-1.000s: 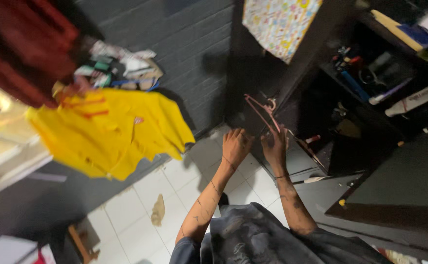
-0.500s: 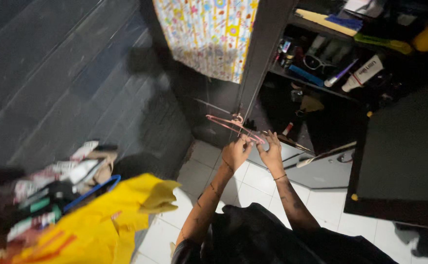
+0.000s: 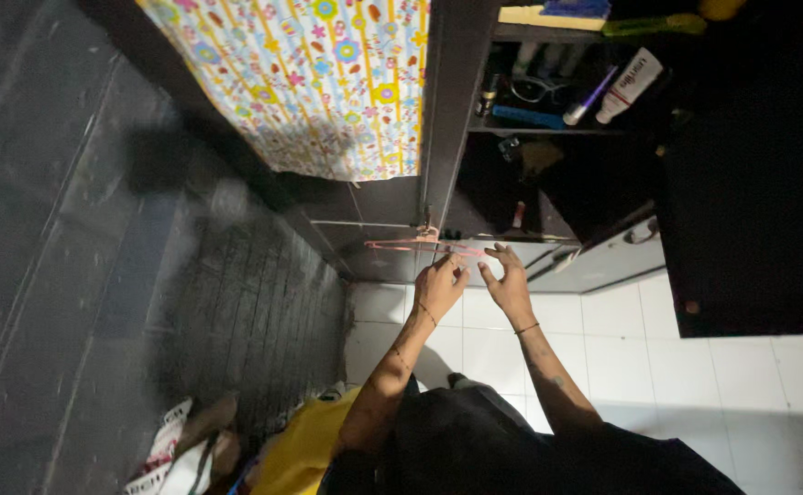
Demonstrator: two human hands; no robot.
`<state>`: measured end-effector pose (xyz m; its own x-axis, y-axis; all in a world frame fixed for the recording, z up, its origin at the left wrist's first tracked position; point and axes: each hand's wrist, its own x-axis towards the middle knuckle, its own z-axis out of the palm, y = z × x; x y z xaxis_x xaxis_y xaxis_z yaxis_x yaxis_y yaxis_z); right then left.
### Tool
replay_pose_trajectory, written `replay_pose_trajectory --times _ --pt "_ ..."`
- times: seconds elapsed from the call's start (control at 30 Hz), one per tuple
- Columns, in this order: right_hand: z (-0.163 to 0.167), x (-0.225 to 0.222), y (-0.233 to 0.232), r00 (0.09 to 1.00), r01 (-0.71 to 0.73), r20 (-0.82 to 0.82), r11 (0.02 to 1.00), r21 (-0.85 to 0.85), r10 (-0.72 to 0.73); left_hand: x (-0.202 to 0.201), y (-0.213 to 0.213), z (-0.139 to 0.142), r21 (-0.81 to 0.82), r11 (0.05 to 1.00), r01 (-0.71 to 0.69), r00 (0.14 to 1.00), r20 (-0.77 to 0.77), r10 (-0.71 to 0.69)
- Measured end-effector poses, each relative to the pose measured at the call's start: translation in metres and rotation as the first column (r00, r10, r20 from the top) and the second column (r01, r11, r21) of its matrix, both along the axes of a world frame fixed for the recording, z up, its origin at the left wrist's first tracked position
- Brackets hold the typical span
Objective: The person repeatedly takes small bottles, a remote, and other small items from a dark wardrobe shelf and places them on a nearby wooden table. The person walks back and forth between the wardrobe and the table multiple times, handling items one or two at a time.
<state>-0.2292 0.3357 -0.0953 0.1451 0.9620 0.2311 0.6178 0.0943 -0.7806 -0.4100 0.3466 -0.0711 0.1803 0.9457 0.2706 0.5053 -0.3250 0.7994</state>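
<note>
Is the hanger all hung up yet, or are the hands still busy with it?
Nearly there. The pink hanger looks hooked on the dark cabinet post under the flowery cloth, though the hook is too small to be sure. The left hand touches its bar, fingers open, and the right hand hovers beside it, open. Nothing hangs on it. The yellow garment lies low by the floor.

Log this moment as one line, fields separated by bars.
left hand: fingers on pink hanger | right hand: open beside it, fingers spread | hanger: hooked on dark cabinet | floral cloth hanging above
</note>
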Motion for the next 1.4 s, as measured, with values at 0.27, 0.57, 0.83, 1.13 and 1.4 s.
replay_pose_trajectory --times 0.27,0.57,0.83,1.13,1.4 --pt "0.001 0.021 -0.012 0.996 0.079 0.035 0.996 0.038 -0.081 0.01 0.004 -0.005 0.045 0.996 0.078 0.996 0.032 -0.079" --pt "0.009 0.058 -0.001 0.998 0.05 0.041 0.987 0.15 -0.057 0.05 0.029 -0.051 0.214 0.977 -0.002 0.998 0.055 -0.01" --pt "-0.028 0.076 0.0 0.998 0.055 0.005 0.978 0.203 -0.058 0.086 0.064 -0.095 0.129 0.991 0.027 0.999 -0.037 -0.022" --pt "-0.09 0.093 0.005 0.989 0.121 0.033 0.92 0.372 -0.144 0.107 0.101 -0.15 0.496 0.867 0.048 0.991 -0.135 0.022" --pt "-0.124 0.091 0.028 0.971 0.182 0.051 0.862 0.474 -0.233 0.11 0.128 -0.165 0.595 0.8 0.08 0.992 -0.129 -0.004"
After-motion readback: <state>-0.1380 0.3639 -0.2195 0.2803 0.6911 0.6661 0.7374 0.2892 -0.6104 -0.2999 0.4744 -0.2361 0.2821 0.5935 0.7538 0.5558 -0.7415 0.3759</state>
